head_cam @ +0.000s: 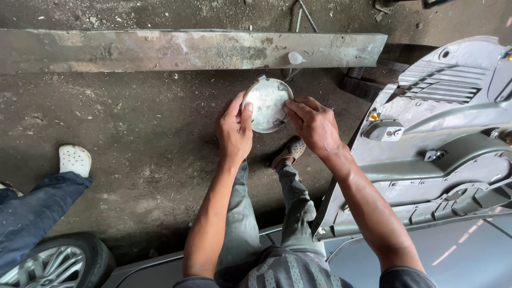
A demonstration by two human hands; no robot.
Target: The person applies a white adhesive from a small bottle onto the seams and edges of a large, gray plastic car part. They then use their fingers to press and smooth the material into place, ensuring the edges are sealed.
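Head view: round metal disc (266, 104) sits clamped between left hand (233, 129) and right hand (314, 125).

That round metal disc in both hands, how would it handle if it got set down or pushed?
The disc looks thin, rigid metal, so probably stiff and fairly light. Both hands, left and right, pinch its rim. Round, it might roll on edge; laid flat, it likely slides.

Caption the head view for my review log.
Left hand and right hand grip a round, worn silver metal disc above a dirty concrete floor.

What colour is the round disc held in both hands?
Dull silver-grey with dark smudges; the round disc shows best in the head view.
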